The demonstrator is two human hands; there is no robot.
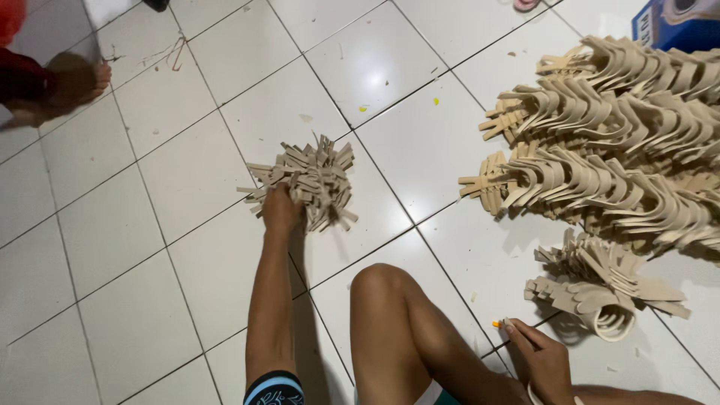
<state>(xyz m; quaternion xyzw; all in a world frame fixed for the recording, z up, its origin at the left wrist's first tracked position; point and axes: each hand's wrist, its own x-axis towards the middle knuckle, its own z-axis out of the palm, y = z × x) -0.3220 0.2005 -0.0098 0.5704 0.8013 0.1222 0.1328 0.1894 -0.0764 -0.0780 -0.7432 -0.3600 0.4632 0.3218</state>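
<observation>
Closest to me, the person sits on the white tiled floor (150,315) with a bare knee (379,281) raised between the arms. The right hand (541,360) rests low near the floor, fingers pinched around a small orange-tipped object (498,324); what kind of tool it is I cannot tell. Just beyond that hand lies a small bundle of tan curved strips (600,289), one strip looped into a ring at its near end, lying on the tiles and apart from the fingers.

Further out, the left arm stretches forward and the left hand (280,210) is closed on the near edge of a loose heap of short tan strips (311,180), which sits on the floor near the middle of the tiles, its pieces sticking out in all directions.

To the right and further back, long rows of the same tan curved pieces (622,142) lie stacked like ribs, well apart from the heap. Behind them stands a blue box (675,26). At the far left, another person's bare foot (71,82) rests on the tiles.
</observation>
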